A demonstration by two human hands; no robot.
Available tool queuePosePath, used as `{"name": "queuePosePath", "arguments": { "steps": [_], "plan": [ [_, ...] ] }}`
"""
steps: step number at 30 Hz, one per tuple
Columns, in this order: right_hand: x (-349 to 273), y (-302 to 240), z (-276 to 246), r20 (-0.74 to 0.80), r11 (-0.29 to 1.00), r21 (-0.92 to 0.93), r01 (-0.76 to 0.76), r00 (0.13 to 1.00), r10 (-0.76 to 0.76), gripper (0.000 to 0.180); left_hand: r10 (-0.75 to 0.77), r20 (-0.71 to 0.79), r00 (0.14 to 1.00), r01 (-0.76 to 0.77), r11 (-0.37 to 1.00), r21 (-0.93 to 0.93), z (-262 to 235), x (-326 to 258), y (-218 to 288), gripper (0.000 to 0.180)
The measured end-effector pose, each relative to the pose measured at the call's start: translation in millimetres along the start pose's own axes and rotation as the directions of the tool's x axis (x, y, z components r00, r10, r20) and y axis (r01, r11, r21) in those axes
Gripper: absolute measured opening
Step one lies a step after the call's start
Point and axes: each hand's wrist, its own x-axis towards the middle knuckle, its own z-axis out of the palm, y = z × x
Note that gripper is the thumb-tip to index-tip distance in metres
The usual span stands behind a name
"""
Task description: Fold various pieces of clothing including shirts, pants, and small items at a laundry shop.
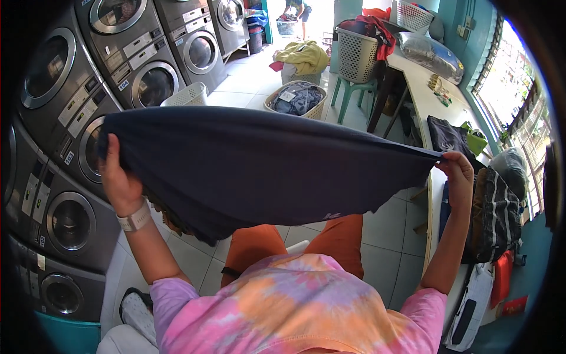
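I note the left hand (118,180) and right hand (458,171) each pinched shut on an end of the dark navy cloth garment (265,165), stretched mid-air above the white tiled floor (383,236); a slackened pinch could drop it.

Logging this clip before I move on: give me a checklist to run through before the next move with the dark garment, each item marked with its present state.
1. Left hand grips one edge of the dark navy garment: ok.
2. Right hand pinches the opposite edge: ok.
3. Garment stretched taut between the hands: ok.
4. Garment clear of the tiled floor: ok.
5. Free space on the long counter at the right: cannot tell, bags and folded items crowd it.
6. Garment right side out: cannot tell.
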Motion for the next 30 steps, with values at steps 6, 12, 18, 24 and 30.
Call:
{"name": "queuePosePath", "arguments": {
  "steps": [6,12,18,24,30],
  "plan": [
    [30.3,-20.8,24.4,0.108,0.996,0.07,-0.057,0.993,0.049,0.008,-0.035,0.21,0.977,-0.04,0.939,0.341,-9.3,54.4,-9.5,0.026],
    [60.0,-10.4,32.6,0.143,0.996,0.035,-0.086,0.986,0.08,0.007,0.031,0.154,0.988,-0.101,0.877,0.469,-53.1,90.5,-57.7,0.014],
    [64.0,6.1,53.6,0.212,0.989,-0.143,-0.049,0.974,0.079,0.008,0.195,0.299,0.934,-0.333,0.171,0.927,-82.3,87.9,-88.7,0.024],
    [75.2,-3.6,69.1,0.223,0.966,-0.255,-0.046,0.969,0.105,0.021,-0.598,0.231,0.767,0.126,0.494,0.86,-111.2,104.3,-80.6,0.012],
    [88.3,4.3,96.5,0.196,0.873,-0.487,-0.028,0.97,0.141,0.028,-0.367,0.067,0.928,0.373,0.917,-0.144,-93.6,110.3,-76.2,0.023]
  ]
}}
